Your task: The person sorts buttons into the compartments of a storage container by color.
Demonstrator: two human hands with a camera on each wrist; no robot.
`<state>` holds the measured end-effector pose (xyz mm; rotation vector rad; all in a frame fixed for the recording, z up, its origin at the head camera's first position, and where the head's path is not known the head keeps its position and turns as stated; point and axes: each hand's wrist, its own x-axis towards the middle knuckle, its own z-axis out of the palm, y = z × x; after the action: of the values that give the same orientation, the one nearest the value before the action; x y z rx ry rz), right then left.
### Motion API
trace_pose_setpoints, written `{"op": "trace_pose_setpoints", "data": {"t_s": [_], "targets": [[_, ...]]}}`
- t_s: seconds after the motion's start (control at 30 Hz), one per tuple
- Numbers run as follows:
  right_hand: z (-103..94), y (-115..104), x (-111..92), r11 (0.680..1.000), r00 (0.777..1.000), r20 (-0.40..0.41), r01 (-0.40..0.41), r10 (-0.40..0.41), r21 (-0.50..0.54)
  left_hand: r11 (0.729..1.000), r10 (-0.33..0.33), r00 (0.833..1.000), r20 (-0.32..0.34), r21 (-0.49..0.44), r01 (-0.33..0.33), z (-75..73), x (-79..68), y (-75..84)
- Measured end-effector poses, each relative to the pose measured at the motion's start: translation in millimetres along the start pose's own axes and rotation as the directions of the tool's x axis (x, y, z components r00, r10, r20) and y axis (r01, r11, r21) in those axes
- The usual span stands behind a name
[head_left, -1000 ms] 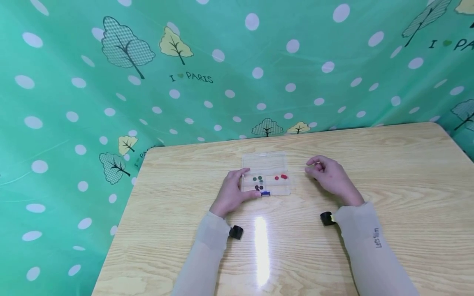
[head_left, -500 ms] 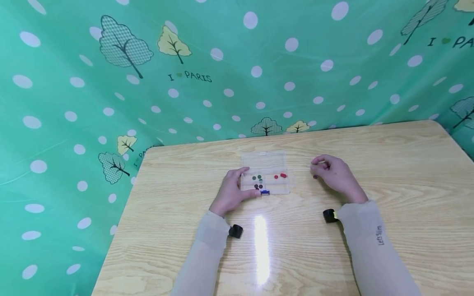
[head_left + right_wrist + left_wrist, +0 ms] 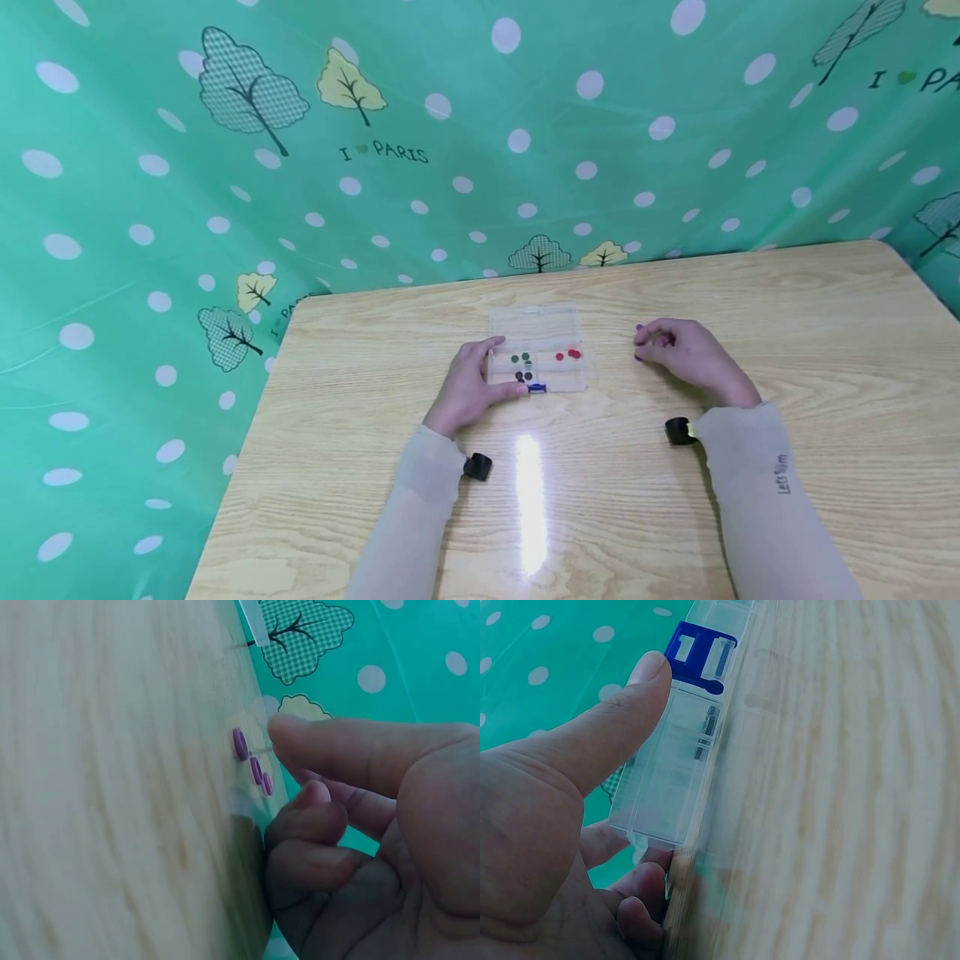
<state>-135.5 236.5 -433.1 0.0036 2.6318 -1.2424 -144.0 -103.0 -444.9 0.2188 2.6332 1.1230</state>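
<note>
A clear plastic box (image 3: 561, 383) lies with its lid (image 3: 534, 325) raised at the back. My left hand (image 3: 467, 390) grips its left end, thumb on the front wall beside the blue latch (image 3: 697, 656). Inside, green discs (image 3: 521, 358), dark discs (image 3: 523, 377) and red discs (image 3: 568, 355) sit in separate compartments. To the right of the box, my right hand (image 3: 686, 354) hovers low over the table, fingers loosely bent. Small purple button-like discs (image 3: 240, 744) lie by its fingertips. In the right wrist view nothing shows between thumb and fingers.
The wood-grain table (image 3: 600, 500) carries a bright light reflection in front of the box. Behind and to the left hangs a green curtain (image 3: 450, 150) with white dots and trees. A black wrist camera (image 3: 477, 467) sits at the left cuff.
My right hand has shifted rightward, away from the box, and purple discs have come into sight by its fingertips. The left hand keeps its grip on the box.
</note>
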Motion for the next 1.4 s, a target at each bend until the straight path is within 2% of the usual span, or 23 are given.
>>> {"op": "trace_pose_setpoints", "data": {"t_s": [0.23, 1.4], "targets": [[-2.7, 1.6, 0.4, 1.000, 0.999, 0.048, 0.020, -0.019, -0.024, 1.000, 0.003, 1.000, -0.003, -0.007, -0.004, 0.1, 0.3, 1.3], [0.2, 0.8, 2.0, 0.991, 0.997, 0.063, 0.060, -0.053, -0.121, 1.000, -0.012, 1.000, 0.003, -0.001, 0.012, -0.3, 0.2, 1.7]]}}
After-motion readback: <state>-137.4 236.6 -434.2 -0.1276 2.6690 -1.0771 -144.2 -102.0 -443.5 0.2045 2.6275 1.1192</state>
